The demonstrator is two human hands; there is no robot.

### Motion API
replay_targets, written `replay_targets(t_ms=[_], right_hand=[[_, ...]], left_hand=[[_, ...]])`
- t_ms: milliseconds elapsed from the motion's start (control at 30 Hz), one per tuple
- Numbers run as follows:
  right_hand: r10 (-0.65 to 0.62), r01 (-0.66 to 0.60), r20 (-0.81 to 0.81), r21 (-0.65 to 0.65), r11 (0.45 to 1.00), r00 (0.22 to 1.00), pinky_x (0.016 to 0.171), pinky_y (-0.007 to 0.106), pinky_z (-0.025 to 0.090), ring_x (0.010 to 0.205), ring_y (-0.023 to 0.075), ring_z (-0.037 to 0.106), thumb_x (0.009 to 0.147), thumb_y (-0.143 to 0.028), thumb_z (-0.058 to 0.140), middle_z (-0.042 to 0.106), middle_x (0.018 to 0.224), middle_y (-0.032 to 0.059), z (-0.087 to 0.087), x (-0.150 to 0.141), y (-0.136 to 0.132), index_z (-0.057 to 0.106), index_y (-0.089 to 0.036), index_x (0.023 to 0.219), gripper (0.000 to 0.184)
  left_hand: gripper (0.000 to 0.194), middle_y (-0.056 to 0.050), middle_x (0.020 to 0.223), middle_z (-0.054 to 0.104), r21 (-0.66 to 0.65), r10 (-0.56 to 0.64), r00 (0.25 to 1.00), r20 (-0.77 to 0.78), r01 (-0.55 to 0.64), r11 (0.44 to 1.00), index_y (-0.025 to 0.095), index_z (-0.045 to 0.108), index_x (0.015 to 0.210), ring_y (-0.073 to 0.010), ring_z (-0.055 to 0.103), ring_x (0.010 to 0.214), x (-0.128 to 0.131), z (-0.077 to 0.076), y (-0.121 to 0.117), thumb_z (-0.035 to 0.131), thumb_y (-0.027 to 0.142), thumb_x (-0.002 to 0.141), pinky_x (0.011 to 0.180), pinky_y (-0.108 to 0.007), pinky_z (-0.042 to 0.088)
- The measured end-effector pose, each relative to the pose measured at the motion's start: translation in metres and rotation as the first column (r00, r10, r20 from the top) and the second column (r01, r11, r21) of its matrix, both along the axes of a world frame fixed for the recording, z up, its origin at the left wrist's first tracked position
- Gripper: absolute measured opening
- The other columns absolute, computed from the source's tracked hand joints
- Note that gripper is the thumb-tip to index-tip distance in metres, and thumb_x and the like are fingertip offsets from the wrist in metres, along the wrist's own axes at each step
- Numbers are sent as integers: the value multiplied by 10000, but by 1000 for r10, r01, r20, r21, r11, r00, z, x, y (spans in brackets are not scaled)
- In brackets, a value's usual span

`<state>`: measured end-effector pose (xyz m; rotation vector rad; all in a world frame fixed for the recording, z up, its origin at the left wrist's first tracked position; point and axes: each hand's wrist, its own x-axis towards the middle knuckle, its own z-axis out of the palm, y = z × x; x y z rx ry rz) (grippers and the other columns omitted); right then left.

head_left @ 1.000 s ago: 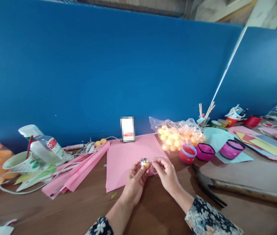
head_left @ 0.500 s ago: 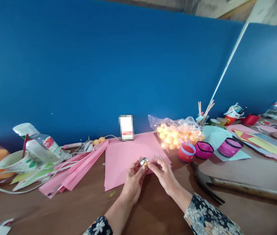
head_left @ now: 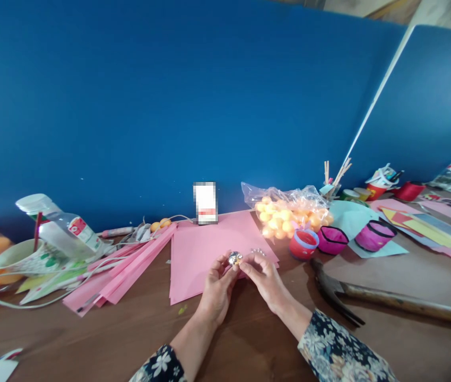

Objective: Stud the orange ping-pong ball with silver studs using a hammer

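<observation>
One left hand: grip clamped on silvery ball; best held steady.
Right hand: grip together at its edge; press lightly.

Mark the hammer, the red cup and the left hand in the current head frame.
Hammer point(head_left: 400, 304): head view, on the wooden handle.
Red cup point(head_left: 302, 248): head view, on its front wall.
Left hand point(head_left: 218, 293): head view, back of the hand.

A small shiny ball is held in the fingers of the left hand and touched by those of the right hand. Pink sheets and a hammer are laid on the brown bench.
</observation>
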<state>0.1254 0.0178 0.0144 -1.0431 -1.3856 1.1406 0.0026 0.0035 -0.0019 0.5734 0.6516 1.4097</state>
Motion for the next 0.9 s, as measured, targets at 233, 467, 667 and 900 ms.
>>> replay_targets(t_ms=[233, 467, 667, 900], right_hand=[[24, -37, -128, -102, 994, 991, 639, 264, 490, 691, 156, 592, 742, -382, 624, 625, 734, -5, -1, -1, 0, 595, -193, 758, 192], [-8, -31, -240, -160, 987, 971, 565, 234, 457, 623, 128, 565, 726, -350, 654, 616, 708, -21, 4, -3, -1, 590, -201, 746, 163], [11, -41, -219, -136, 990, 976, 573, 212, 452, 629, 110, 559, 759, -306, 630, 602, 702, -29, 4, -2, -2, 587, -192, 749, 122], [22, -57, -222, -153, 987, 975, 597, 211, 449, 677, 117, 575, 770, -313, 619, 603, 721, -27, 4, -2, -2, 586, -190, 765, 128]], left_hand=[[354, -58, 1038, 620, -1, -20, 1000, 5, 20, 1000, 193, 559, 1065, -166, 589, 920, 0, 2, 1, 650, 164, 724, 873, -324, 430], [330, -74, 1061, 610, 19, -31, 1000, -4, 31, 999, 171, 564, 1073, -165, 584, 911, -1, -1, 1, 627, 182, 749, 883, -337, 423], [316, -68, 1016, 625, 19, -39, 999, -9, 40, 999, 166, 587, 1060, -153, 587, 864, 0, 2, 1, 626, 211, 750, 882, -332, 416], [271, -65, 995, 625, 37, -64, 998, -21, 65, 997, 157, 598, 1047, -141, 573, 858, 1, 2, 1, 588, 221, 784, 878, -321, 419]])
